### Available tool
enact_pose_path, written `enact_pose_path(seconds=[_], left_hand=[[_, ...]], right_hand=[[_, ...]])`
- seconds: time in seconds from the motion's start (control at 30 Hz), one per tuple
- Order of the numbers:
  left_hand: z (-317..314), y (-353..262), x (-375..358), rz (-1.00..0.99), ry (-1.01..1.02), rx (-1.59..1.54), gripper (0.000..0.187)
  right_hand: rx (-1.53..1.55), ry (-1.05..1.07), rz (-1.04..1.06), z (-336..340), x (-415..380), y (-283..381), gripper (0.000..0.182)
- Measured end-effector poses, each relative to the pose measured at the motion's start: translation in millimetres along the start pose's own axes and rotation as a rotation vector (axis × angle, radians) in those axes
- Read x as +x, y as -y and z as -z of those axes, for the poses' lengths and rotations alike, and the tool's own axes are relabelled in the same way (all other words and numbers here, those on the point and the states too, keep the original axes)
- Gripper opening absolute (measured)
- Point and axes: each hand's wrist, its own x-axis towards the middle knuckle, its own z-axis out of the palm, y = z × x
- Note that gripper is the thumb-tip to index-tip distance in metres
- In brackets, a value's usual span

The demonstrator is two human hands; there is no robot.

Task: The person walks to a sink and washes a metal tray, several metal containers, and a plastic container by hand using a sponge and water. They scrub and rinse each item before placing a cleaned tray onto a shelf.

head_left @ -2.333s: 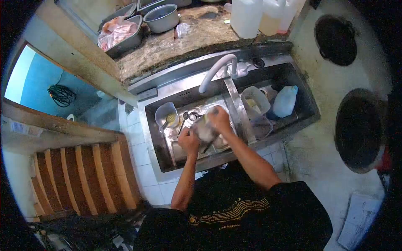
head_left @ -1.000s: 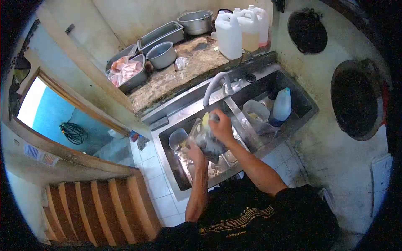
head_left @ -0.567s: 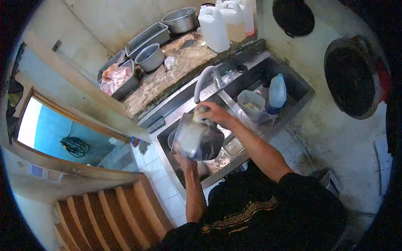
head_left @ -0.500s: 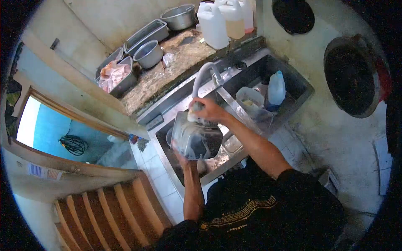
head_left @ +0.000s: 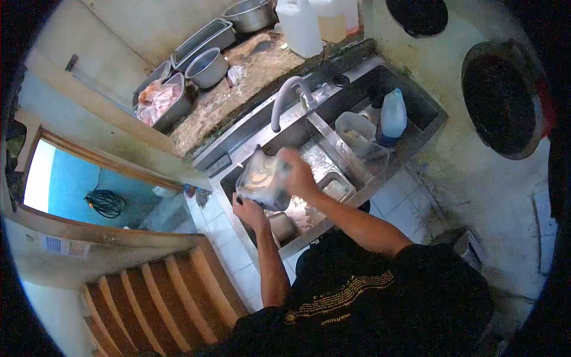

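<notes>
Over the left sink basin (head_left: 226, 178), my left hand (head_left: 250, 213) grips the lower left edge of a soapy rectangular pan (head_left: 257, 181), which is tilted. White suds streak the pan's surface. My right hand (head_left: 299, 178) is at the pan's right side, closed and blurred by motion, pressing a pale sponge (head_left: 284, 168) that is only partly visible against it. Below my hands, a round metal pot (head_left: 282, 227) and a small rectangular metal pan (head_left: 335, 188) sit in the basin. The grey curved faucet (head_left: 278, 110) stands just behind.
In the right basin are a clear plastic container (head_left: 355, 128) and a bottle of blue liquid (head_left: 393, 116). On the counter (head_left: 238, 98) stand metal pans (head_left: 205, 44), a tray of pinkish meat or plastic (head_left: 159, 101) and large jugs (head_left: 298, 30). Stairs (head_left: 154, 291) lie at lower left.
The pan has turned and tilted, and its position is slightly lower and left. My left hand has shifted to its lower left edge. My right hand has moved down from the faucet.
</notes>
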Motion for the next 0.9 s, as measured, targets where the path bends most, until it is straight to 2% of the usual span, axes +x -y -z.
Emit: enact_pose_path(seconds=[0.03,0.1,0.17,0.23,0.3,0.33,0.43,0.47,0.57,0.6,0.63,0.67,0.7,0.77,0.8,0.83,0.87,0.9], left_hand=[[4.4,10.5,1.3,0.02,-0.027,-0.02,0.024],[9.7,14.9,0.8,-0.063,-0.016,0.133,0.03],[9.4,11.9,-0.9,-0.077,0.049,0.249,0.033],[17.3,16.0,3.7,0.021,0.119,0.096,0.033],[2.4,-12.2,-3.3,0.181,0.099,-0.152,0.038],[5.8,-2.8,1.0,0.295,0.056,-0.162,0.043],[15.8,48.6,4.2,0.195,0.1,-0.328,0.044],[28.0,76.9,6.9,0.434,0.223,-0.686,0.046],[49.8,55.5,23.9,0.148,0.552,0.386,0.036],[59.0,79.1,37.3,0.07,0.595,0.323,0.027],[46.7,62.2,28.3,0.049,0.541,0.202,0.026],[21.4,26.0,17.0,0.024,0.484,0.083,0.025],[5.9,5.9,12.7,-0.008,0.422,-0.039,0.024],[14.0,14.0,21.5,0.003,0.384,-0.065,0.028],[12.4,10.0,16.6,-0.03,0.356,-0.042,0.029],[7.9,8.6,11.9,-0.065,0.323,-0.026,0.03],[11.5,24.6,11.2,0.01,0.276,-0.136,0.031],[7.0,27.1,5.4,0.032,0.217,-0.077,0.031]], right_hand=[[0.04,0.176,-0.508,8.3,14.5,-14.0,0.03],[0.01,0.209,-0.217,6.4,12.5,-14.7,0.034],[-0.007,0.253,-0.115,-2.5,25.1,-17.9,0.033],[-0.031,0.296,-0.048,-4.9,30.0,-21.7,0.032],[0.118,0.388,-0.36,3.9,51.4,-37.3,0.028],[0.152,0.424,-0.354,2.9,54.1,-41.1,0.029],[0.18,0.555,-0.294,-2.2,60.3,-49.5,0.031],[0.133,0.614,-0.249,-0.1,67.4,-43.3,0.032],[0.003,0.804,-0.018,13.2,87.0,-15.1,0.038],[-0.052,0.895,0.018,15.4,87.9,3.0,0.039],[-0.102,0.991,0.056,12.3,83.2,15.1,0.039],[-0.126,0.861,0.168,1.7,71.1,13.1,0.037],[-0.045,0.756,0.116,0.3,67.6,6.7,0.037],[0.124,0.544,0.014,0.1,62.7,0.4,0.036],[0.142,0.492,-0.135,7.4,61.0,-1.9,0.034],[0.093,0.518,-0.189,11.0,61.0,-5.5,0.034],[0.044,0.539,-0.245,12.0,58.5,-10.6,0.034],[-0.002,0.554,-0.311,10.7,53.0,-12.2,0.034]])
